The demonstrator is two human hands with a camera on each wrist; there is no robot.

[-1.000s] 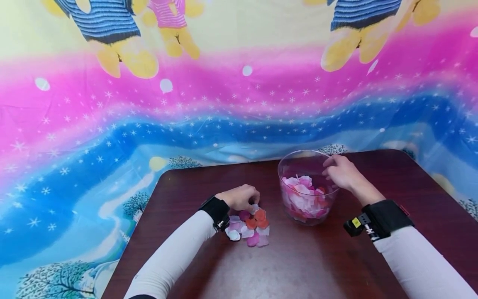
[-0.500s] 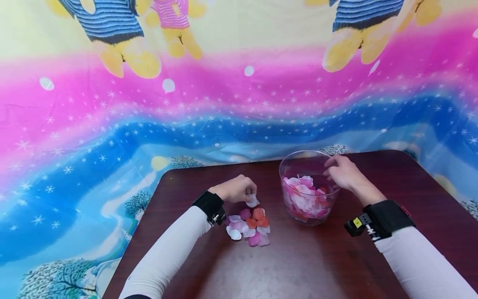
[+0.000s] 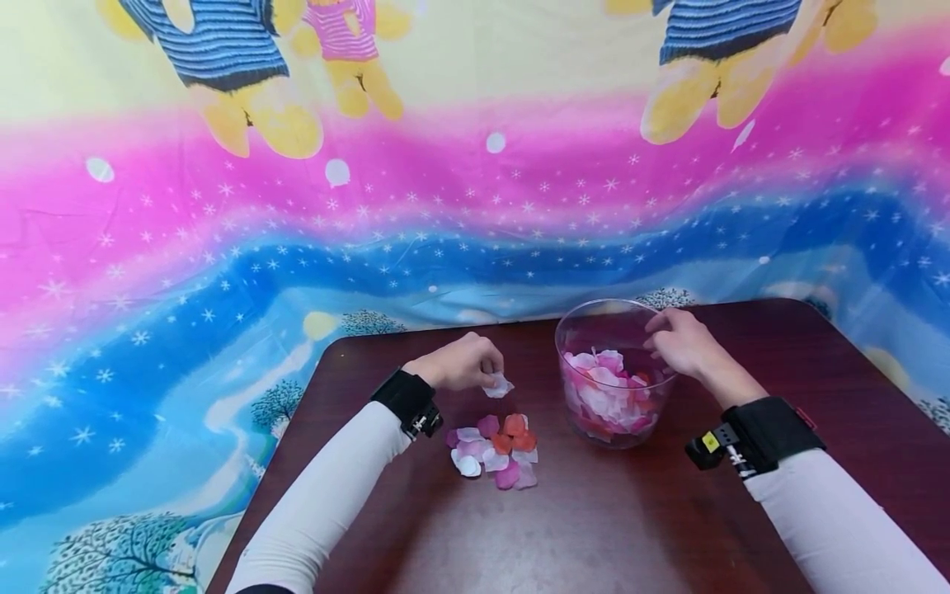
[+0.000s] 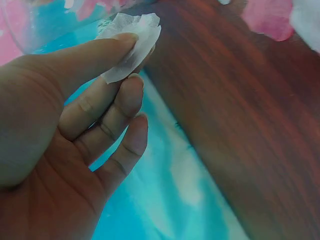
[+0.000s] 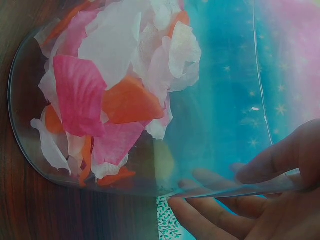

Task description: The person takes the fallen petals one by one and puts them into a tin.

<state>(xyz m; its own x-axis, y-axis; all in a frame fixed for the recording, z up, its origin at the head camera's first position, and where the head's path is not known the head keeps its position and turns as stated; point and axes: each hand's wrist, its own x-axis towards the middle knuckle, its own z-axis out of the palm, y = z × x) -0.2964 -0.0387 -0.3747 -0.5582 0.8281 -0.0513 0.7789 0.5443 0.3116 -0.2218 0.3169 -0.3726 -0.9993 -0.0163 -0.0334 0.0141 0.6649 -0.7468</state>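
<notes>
Between thumb and fingertips, my left hand (image 3: 462, 363) pinches a white artificial flower petal (image 3: 499, 385) above the table. In the left wrist view the petal (image 4: 132, 47) fans out past the thumb, while the lower fingers stay loosely bent. Just in front of that hand lies a loose group of petals (image 3: 508, 474) in white, lilac, magenta and orange-red. To the right, my right hand (image 3: 684, 345) holds the rim of a clear round bowl (image 3: 586, 326), thumb and fingers on either side of its wall. Pink, white and orange petals (image 5: 112, 47) fill the bowl's lower part.
The dark reddish-brown wooden table (image 3: 564, 528) has rounded far corners. Behind it hangs a colourful printed cloth (image 3: 445, 190) that meets the table's far edge. Black wrist straps with small cameras sit on both forearms.
My left hand has lifted the white petal off the group and carried it up, away from the group and slightly left. The right hand and the bowl have stayed in place.
</notes>
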